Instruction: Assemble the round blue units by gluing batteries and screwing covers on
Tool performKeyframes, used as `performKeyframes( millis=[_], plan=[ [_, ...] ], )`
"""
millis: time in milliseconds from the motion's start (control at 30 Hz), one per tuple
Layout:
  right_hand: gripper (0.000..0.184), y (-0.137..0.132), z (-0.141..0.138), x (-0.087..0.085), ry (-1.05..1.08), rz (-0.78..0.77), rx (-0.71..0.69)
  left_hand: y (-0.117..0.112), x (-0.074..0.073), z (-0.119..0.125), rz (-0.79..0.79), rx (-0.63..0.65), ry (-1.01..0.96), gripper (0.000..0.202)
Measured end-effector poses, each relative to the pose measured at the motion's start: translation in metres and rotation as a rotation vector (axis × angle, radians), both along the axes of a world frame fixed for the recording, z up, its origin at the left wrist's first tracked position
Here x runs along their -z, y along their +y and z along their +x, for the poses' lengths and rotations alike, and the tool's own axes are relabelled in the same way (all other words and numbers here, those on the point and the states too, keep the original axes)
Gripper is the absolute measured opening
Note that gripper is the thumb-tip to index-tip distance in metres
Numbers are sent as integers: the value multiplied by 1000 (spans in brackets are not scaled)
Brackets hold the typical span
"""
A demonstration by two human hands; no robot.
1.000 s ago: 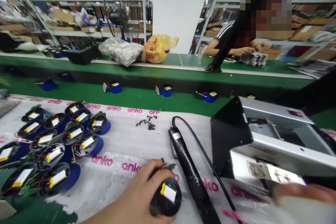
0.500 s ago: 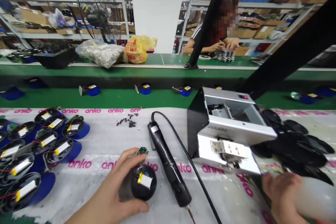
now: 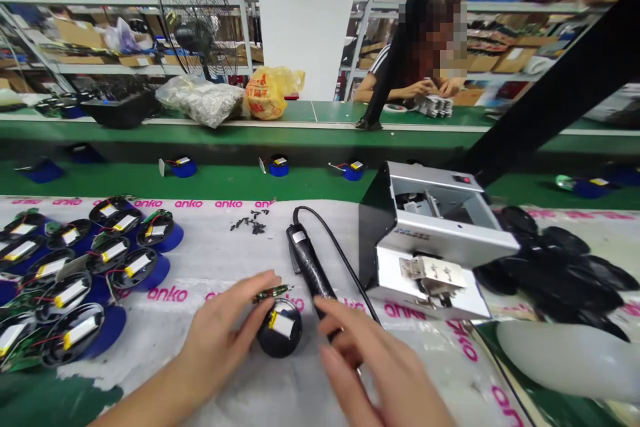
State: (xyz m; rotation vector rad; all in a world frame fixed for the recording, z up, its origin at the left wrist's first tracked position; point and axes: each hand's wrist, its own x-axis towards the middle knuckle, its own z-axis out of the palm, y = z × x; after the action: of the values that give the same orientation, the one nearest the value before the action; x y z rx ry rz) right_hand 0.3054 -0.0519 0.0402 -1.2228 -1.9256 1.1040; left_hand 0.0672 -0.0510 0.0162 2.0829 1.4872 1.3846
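My left hand (image 3: 220,330) pinches a small green circuit board (image 3: 274,291) by its edge, just above a round black housing (image 3: 277,345). Inside that housing lies a white battery (image 3: 284,325) with yellow tape at one end. My right hand (image 3: 383,367) is over the lower part of a black electric screwdriver (image 3: 311,263), its fingers apart and curved. The screwdriver's tip is hidden behind this hand. I cannot tell whether the fingers touch the handle. Small black screws (image 3: 253,221) lie scattered beyond the screwdriver.
Several blue-sided housings with batteries (image 3: 137,265) crowd the left. A silver and black machine (image 3: 435,233) stands right of centre, with black round parts (image 3: 560,267) beside it. A translucent white bottle-like object (image 3: 565,357) lies at right. Across the bench, a person (image 3: 400,77) handles small parts.
My left hand has shifted from around the housing to a pinch on the circuit board. My right hand has left the white object at right and come over the screwdriver.
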Motion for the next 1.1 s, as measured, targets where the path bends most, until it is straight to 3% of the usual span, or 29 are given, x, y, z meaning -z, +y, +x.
performKeyframes(
  millis=[100, 167, 333, 400, 467, 567, 667, 800, 967, 1100],
  plan=[
    [45, 13, -37, -17, -202, 110, -113, -10, 6, 1, 256, 35, 292, 51],
    [45, 17, -52, -18, -191, 82, -139, -20, 4, 7, 258, 20, 298, 54],
    [28, 19, -60, -5, -63, -140, -34, -29, -25, 16, -70, 66, 5, 54],
    [21, 19, -59, -3, -44, -67, 6, -12, -38, 7, -184, 17, 6, 41],
    [22, 20, -58, -3, -88, 102, 39, 17, -44, -8, -322, -179, 176, 26],
    [32, 22, -55, -2, -171, 282, 28, 67, -34, -26, -408, -306, 308, 21],
    [50, 23, -51, -1, -274, 360, -17, 94, -16, -27, -466, -367, 367, 14],
    [56, 24, -51, 1, -334, 406, -41, 96, -6, -24, -484, -381, 368, 11],
    [35, 23, -62, 7, -357, 332, 48, 94, -11, -36, -481, -249, 237, 15],
    [30, 27, -67, 13, -333, 513, 181, 89, -18, -42, -490, -214, 4, 11]
  ],
)
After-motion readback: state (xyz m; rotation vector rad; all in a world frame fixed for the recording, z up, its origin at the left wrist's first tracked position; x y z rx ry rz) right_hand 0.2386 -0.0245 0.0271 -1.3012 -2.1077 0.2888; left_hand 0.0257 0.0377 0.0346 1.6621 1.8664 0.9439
